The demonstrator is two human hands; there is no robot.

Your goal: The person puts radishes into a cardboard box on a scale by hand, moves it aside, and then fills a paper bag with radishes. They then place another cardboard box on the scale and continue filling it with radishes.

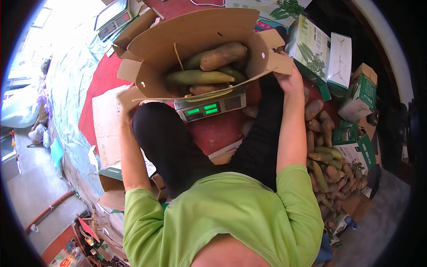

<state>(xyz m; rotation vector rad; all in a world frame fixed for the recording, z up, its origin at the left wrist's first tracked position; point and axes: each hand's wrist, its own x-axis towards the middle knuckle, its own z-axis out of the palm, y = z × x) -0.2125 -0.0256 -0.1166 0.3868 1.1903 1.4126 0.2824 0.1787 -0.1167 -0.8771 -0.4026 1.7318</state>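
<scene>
An open cardboard box rests on a digital scale with green lit digits. Inside lie brown tubers and long green vegetables that look like ears of corn in the husk. A yellowish cord handle hangs along the near side of the box. My left hand grips the box at its left corner, the fingers partly hidden by the flap. At the right corner, my right hand is closed on the cardboard, its thumb near the flap.
Brown tubers and green vegetables form a heap at my right. Printed boxes stand beyond it, with a smaller green-and-white box. Another scale sits at the far left. Flattened cardboard lies by my left knee.
</scene>
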